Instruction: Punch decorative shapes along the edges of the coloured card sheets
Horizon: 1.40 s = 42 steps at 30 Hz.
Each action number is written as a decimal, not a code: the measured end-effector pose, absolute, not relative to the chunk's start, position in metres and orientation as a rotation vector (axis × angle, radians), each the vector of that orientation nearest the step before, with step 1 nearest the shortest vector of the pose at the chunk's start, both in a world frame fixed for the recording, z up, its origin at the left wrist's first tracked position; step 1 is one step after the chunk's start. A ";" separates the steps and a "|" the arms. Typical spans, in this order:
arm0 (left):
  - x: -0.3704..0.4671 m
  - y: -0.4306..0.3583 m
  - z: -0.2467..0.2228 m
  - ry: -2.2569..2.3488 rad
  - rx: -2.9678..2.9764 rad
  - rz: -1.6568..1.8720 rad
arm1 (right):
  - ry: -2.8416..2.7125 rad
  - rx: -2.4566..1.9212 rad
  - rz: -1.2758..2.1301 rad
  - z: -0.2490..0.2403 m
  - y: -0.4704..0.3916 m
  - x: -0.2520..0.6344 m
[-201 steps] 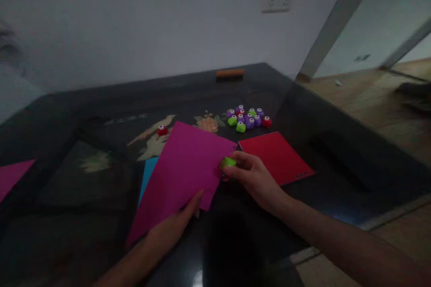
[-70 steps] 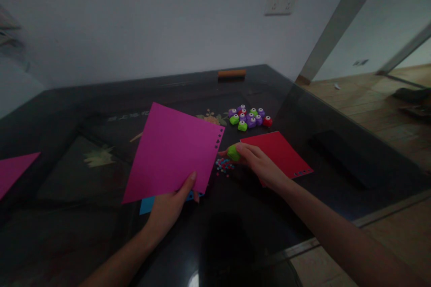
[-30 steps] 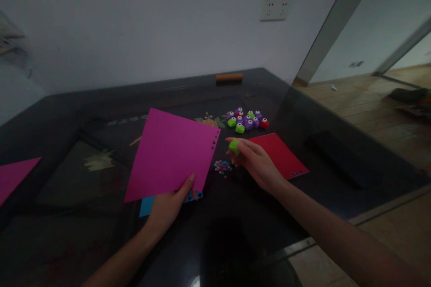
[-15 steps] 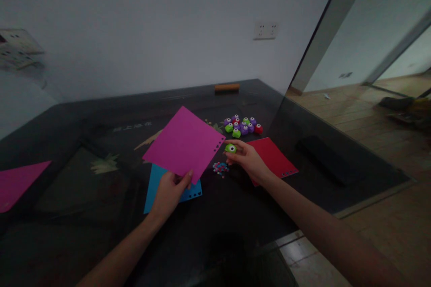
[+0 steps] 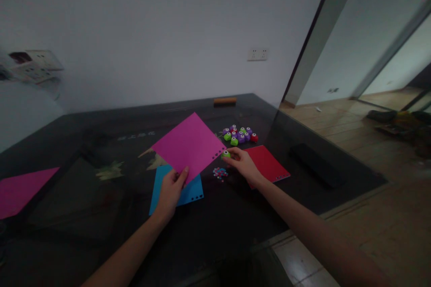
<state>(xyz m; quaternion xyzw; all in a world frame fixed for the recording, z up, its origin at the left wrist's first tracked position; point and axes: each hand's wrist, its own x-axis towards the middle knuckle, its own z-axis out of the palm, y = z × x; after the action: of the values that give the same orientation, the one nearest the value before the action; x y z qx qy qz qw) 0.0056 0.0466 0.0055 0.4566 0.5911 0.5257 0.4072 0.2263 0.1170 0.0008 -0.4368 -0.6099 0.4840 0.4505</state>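
Observation:
My left hand (image 5: 170,190) pinches the lower corner of a pink sheet (image 5: 190,143), lifted and tilted above the table. Small dark punched shapes run along the sheet's right edge. My right hand (image 5: 243,163) grips a small green punch (image 5: 226,154) with a white eye-like top, right at that punched edge. Beneath the pink sheet lies a blue sheet (image 5: 158,188) with holes along its lower edge. A red sheet (image 5: 267,163), also punched near its corner, lies beside my right hand. Between the hands sits a small pile of coloured confetti (image 5: 220,173).
Several green, purple and red punches (image 5: 240,136) cluster behind my right hand. A brown cylinder (image 5: 225,101) lies at the back edge of the dark table (image 5: 208,237). Another pink sheet (image 5: 25,190) is at the left, and a black object (image 5: 316,166) at the right.
The green punch in my right hand has come up to the pink sheet's punched edge and turned. The pink sheet has shifted slightly right, and the camera view has tilted upward.

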 end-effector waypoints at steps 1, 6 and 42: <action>0.006 0.047 0.005 1.484 1.134 1.325 | -1.548 -1.091 1.135 0.002 0.118 0.227; 0.008 0.046 0.006 1.442 1.097 1.322 | -1.630 -1.131 0.990 0.011 0.130 0.234; 0.015 0.042 0.007 1.461 1.120 1.214 | -1.813 -1.979 0.370 -0.002 0.316 0.296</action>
<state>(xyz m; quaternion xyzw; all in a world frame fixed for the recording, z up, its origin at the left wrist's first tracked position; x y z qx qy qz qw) 0.0151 0.0422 0.0074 0.4532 0.5913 0.4914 0.4511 0.2956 0.3160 -0.0015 -0.7135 -0.6535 0.1332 0.2145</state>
